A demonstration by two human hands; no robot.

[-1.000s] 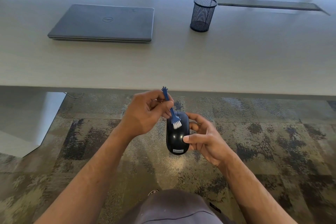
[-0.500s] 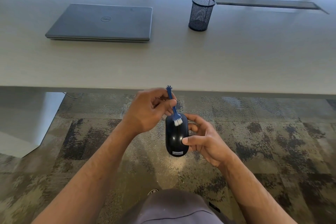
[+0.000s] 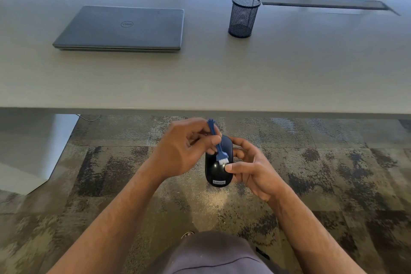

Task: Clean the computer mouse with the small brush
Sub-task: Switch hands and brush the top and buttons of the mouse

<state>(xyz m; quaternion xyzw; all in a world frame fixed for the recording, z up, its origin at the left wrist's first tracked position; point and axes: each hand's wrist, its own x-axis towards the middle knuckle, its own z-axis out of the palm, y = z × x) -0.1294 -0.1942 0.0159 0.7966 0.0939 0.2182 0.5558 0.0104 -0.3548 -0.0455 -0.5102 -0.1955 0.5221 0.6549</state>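
Note:
A black computer mouse [image 3: 215, 171] with a white Lenovo label is held in the air below the table's front edge, over the carpet. My right hand [image 3: 251, 168] grips it from the right, thumb across its top and fingers curled round its far side. My left hand [image 3: 185, 150] pinches the handle of a small blue brush [image 3: 219, 145] with white bristles. The bristles touch the middle of the mouse's top, just beside my right thumb.
A pale table [image 3: 222, 78] spans the view above my hands. On it lie a closed grey laptop [image 3: 124, 29] at the left, a black mesh pen cup [image 3: 244, 15] and a dark cable slot [image 3: 322, 4] at the back right. My knee [image 3: 218, 253] is below.
The brush has swept down the mouse from its front part to the middle, towards my right thumb. My right hand keeps the same hold on the mouse.

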